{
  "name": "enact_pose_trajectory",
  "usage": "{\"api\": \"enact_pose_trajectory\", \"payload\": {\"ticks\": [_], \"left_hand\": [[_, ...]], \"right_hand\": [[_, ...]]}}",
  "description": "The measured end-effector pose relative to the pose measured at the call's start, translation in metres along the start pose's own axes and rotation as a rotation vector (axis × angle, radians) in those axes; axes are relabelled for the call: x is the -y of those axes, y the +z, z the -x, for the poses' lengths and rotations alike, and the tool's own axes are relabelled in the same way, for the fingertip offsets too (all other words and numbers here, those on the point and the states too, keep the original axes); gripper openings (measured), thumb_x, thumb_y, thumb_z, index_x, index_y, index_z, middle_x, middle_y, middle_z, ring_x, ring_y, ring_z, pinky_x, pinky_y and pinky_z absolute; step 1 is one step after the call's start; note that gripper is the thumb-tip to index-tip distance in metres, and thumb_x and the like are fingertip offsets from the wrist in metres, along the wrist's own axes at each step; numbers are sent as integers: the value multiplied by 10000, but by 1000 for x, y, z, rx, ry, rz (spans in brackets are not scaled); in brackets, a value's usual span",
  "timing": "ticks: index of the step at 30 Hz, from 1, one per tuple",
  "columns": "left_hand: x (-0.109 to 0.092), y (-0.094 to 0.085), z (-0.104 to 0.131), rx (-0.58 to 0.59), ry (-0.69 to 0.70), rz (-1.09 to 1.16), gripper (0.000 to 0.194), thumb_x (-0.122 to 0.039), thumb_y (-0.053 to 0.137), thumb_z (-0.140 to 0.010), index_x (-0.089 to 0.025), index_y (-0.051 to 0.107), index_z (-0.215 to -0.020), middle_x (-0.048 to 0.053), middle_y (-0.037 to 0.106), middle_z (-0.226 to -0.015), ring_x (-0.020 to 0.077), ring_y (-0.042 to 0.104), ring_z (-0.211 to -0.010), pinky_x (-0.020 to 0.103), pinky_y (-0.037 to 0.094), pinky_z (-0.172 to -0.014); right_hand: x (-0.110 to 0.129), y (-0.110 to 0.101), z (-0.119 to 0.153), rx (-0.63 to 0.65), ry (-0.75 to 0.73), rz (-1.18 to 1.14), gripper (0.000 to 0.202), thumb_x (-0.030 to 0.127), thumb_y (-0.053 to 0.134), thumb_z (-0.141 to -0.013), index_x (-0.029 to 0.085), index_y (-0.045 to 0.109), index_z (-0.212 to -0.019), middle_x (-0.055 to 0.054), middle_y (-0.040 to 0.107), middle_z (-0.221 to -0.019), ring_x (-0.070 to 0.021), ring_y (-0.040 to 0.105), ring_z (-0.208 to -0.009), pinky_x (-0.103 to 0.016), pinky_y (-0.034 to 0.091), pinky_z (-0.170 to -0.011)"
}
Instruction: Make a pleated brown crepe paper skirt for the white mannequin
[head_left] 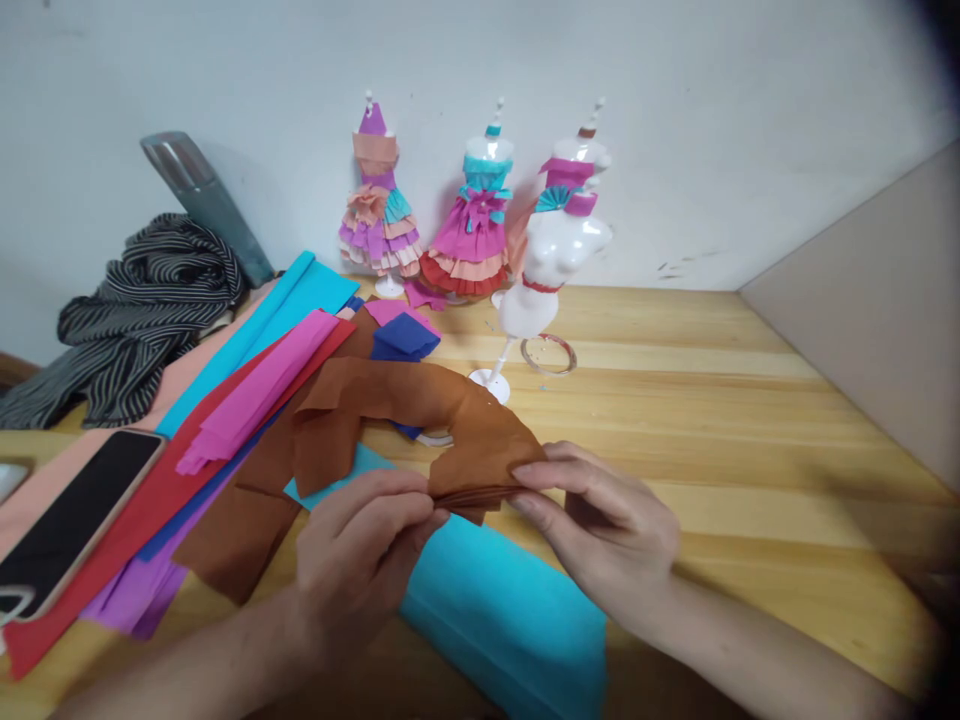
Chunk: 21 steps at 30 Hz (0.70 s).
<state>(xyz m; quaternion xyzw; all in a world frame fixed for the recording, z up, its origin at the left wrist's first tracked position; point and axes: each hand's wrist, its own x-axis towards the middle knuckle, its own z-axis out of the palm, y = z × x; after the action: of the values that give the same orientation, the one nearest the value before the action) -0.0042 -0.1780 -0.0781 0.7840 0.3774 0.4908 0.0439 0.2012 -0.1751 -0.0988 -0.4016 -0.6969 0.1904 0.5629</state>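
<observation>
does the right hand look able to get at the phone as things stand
Probably not easily: the right hand pinches the brown paper, and the left hand, also pinching that paper, sits between the right hand and the phone.

Left hand point(367, 545): at 7 o'clock from centre, bare; broad, rounded back, with slim fingers point(394, 510).
Left forearm point(217, 650): toward 8 o'clock, bare as far as the frame's edge; smooth outline, widening away from the wrist point(289, 635).
Right hand point(607, 525): between 4 and 5 o'clock, bare; slender fingers point(581, 480) and a long thumb point(551, 520).
Right forearm point(750, 625): at 4 o'clock, slender, smooth, bare out to the edge.
Nails point(520, 471): small; too blurred to tell their finish.
</observation>
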Motion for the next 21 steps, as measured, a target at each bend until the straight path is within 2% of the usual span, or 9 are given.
{"api": "enact_pose_trajectory", "payload": {"ticks": [9, 16, 21], "left_hand": [[3, 2, 1, -5, 17, 30, 51, -140, 649, -843, -175, 612, -837, 3, 697, -767, 94, 688, -686, 161, 572, -641], [3, 4, 3, -7, 18, -56, 193, -167, 630, -871, -180, 635, -1064, 21, 740, -872, 110, 709, -750, 182, 589, -705], [1, 3, 2, 38, -46, 6, 152, -167, 629, -869, -179, 670, -1015, 25, 726, -867, 108, 700, -749, 169, 579, -685]], "right_hand": [[3, -1, -5, 44, -37, -31, 186, 38, 664, -781, 211, 686, -845, -22, 674, -747, -141, 638, -665, -251, 531, -574], [2, -1, -4, 62, -25, -51, 192, 25, 666, -780, 204, 673, -849, -20, 676, -778, -130, 648, -697, -235, 532, -608], [3, -2, -4, 58, -26, -48, 202, 19, 653, -778, 210, 679, -839, -27, 689, -777, -145, 660, -700, -255, 544, -610]]}}
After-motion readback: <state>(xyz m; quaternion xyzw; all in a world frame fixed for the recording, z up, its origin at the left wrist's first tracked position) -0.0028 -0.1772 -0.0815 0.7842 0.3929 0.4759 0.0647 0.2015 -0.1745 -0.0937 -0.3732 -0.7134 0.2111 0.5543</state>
